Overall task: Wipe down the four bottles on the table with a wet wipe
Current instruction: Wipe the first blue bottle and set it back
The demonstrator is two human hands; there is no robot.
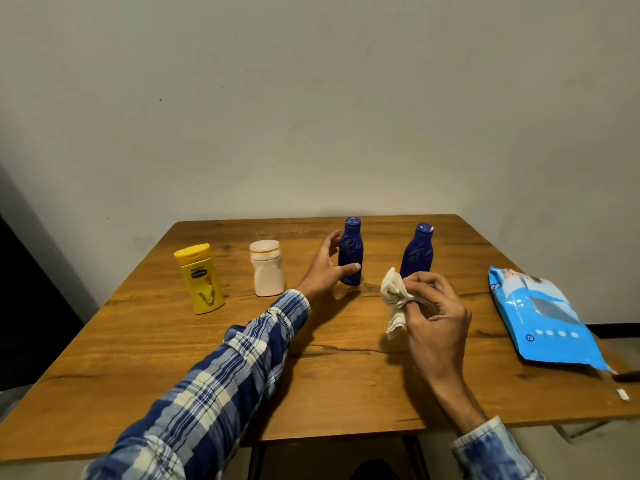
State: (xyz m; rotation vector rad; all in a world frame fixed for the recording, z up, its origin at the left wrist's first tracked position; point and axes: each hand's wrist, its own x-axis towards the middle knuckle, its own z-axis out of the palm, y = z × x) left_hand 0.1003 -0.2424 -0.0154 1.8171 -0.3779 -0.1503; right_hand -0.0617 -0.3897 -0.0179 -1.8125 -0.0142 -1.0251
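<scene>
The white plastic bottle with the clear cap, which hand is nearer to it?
Left. The left hand is just right of the white plastic bottle, apart from it; the right hand is farther right, holding the wipe.

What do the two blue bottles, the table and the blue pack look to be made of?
Blue bottles: likely opaque plastic with a slight sheen, moulded cap and body alike. Table: wood or wood-look laminate, grain lines and knots visible; which one is unclear. Pack: thin glossy plastic film, creased and reflective.
</scene>
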